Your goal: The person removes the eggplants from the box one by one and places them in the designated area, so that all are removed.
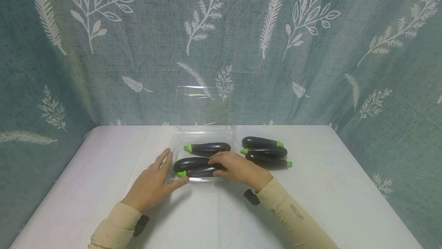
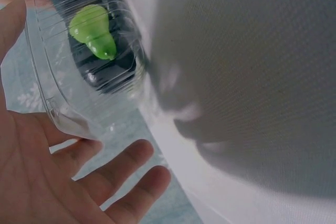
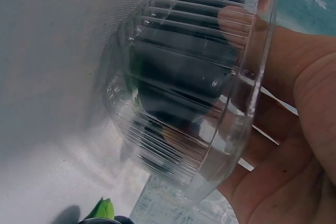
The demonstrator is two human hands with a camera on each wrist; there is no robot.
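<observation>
A clear plastic clamshell box [image 1: 203,179] lies on the table, its lid [image 1: 203,107] raised at the back. Inside are three dark eggplants with green caps: one eggplant [image 1: 210,148] at the back, another [image 1: 190,163] in front of it, and a third [image 1: 201,171] along the front wall. My right hand [image 1: 238,166] reaches over the box's front right corner, thumb and fingers around the right end of the front eggplant. Fingers spread and fairly straight, my left hand [image 1: 152,183] rests at the box's left side with the thumb at the front rim.
Right of the box, three more eggplants lie side by side on the white-covered table: a back one [image 1: 259,142], a middle one [image 1: 267,151] and a front one [image 1: 266,161]. A grey-green leaf-patterned curtain [image 1: 155,49] hangs behind the table and along its sides.
</observation>
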